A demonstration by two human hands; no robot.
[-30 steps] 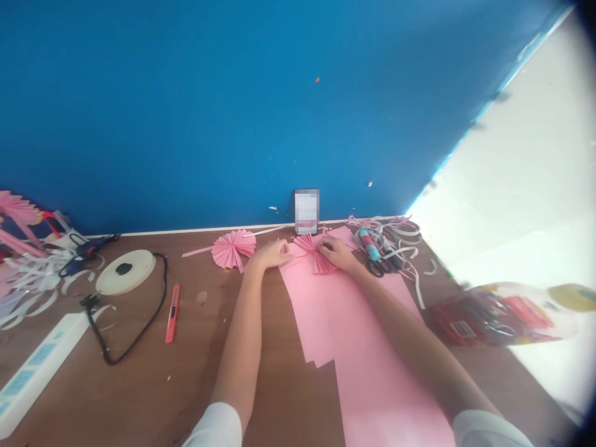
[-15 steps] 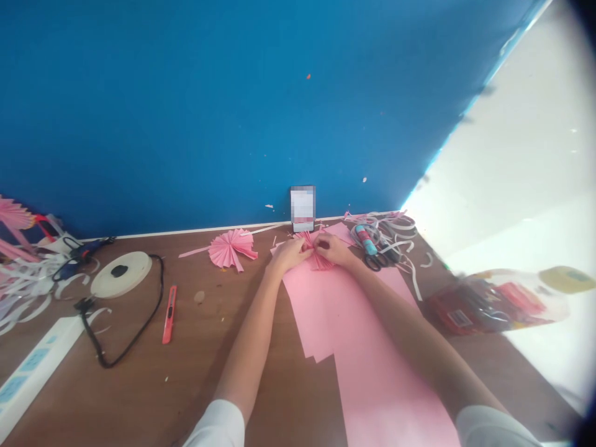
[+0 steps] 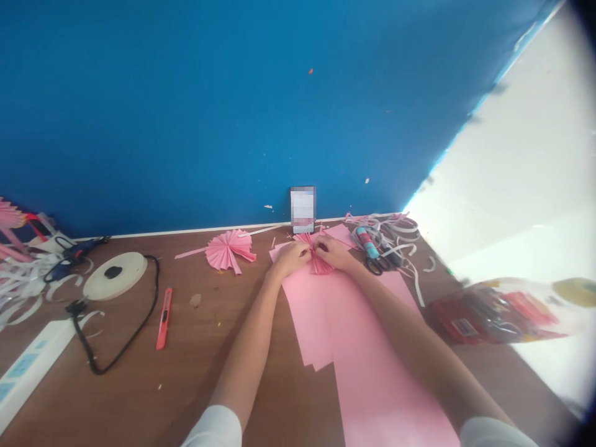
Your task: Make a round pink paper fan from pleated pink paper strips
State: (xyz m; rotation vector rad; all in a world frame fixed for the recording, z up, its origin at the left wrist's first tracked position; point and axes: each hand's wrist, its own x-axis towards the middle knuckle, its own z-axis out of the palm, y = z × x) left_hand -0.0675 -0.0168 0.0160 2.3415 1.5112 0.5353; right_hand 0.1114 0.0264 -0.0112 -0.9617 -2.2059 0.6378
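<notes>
Both my arms reach far across a brown table [image 3: 195,372] to a small pleated pink paper fan [image 3: 318,262]. My left hand [image 3: 289,257] pinches the fan's middle from the left, fingers closed on it. From the right, my right hand [image 3: 333,251] grips the same fan, fingers curled around its centre. The fan rests on several flat pink paper sheets [image 3: 358,347] that run toward me under my right arm. A finished pink paper fan [image 3: 226,249] lies on the table to the left of my hands.
A blue wall [image 3: 233,112] backs the table; a small card [image 3: 303,209] leans on it. Scissors [image 3: 378,263], a glue stick [image 3: 369,242] and white strips lie right. A red cutter [image 3: 164,309], tape roll [image 3: 113,275], black cord, power strip [image 3: 28,366] lie left. A plastic bag [image 3: 498,310] sits right.
My left hand moved right from beside the fan and closed on its centre, meeting my right hand. The view shifted slightly.
</notes>
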